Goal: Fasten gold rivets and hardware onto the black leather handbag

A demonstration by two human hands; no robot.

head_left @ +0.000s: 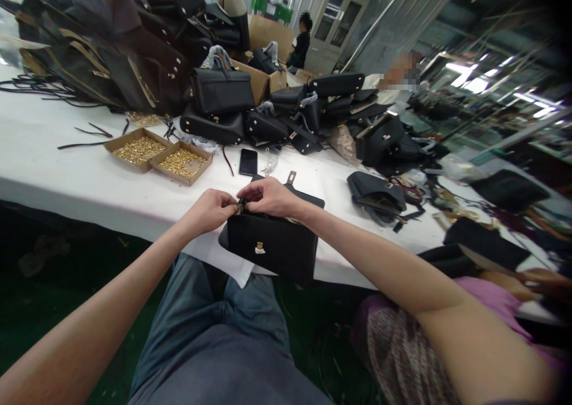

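Observation:
A black handbag point(277, 244) lies at the table's front edge, its gold clasp facing me and a strap with a metal plate point(291, 177) sticking up behind it. At the bag's upper left corner my left hand point(215, 208) pinches a small dark piece point(242, 203) against the bag. From the right, my right hand point(268, 198) closes its fingertips on the same small piece, its palm over the bag's top opening. The fingers partly hide the piece, so its exact shape cannot be made out.
Two cardboard trays point(190, 177) of gold fittings stand left of a phone point(248, 162). Black bags point(223, 92) pile up along the back. Another black bag point(378, 195) lies to the right. A person in pink point(487, 301) sits close on my right.

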